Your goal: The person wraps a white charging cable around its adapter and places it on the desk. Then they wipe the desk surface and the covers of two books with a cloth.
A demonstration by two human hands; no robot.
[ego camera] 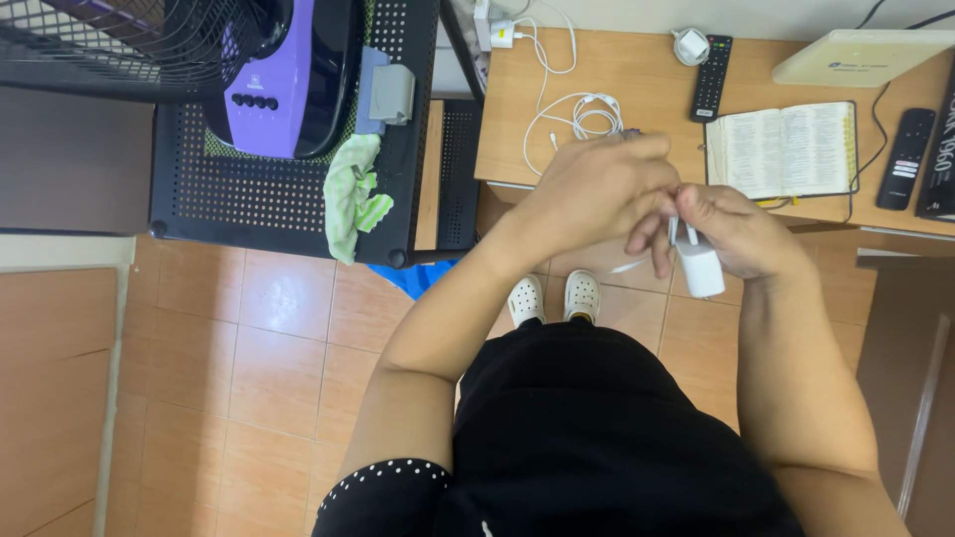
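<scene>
Right hand (741, 231) curled around a small white charger block (700, 268), fingers pressed together on its upper half, body hanging below the palm, 2 metal prongs poking up between the fingertips. Gripped that way, probably, to keep the plug end exposed and steady. Left hand (597, 189) brought across to meet it, fingers bunched and pinching at the prong end, thumb side up; exactly what sits between those fingertips cannot be told, being hidden by the knuckles. Held out in front of the body, above the tiled floor (279, 328) and just off the front edge of the wooden desk (637, 80), both forearms raised so the work sits close under the eyes.

On the desk behind the hands: a coiled white cable (587, 114), near enough for a short reach; an open book (786, 149) lying flat; 2 black remotes, 1 (712, 78) beside the cable, 1 (907, 157) right of the book. Off to the left, a black perforated stand (259, 189) carrying a purple fan base (284, 89), with a green cloth (353, 194) draped over its edge.
</scene>
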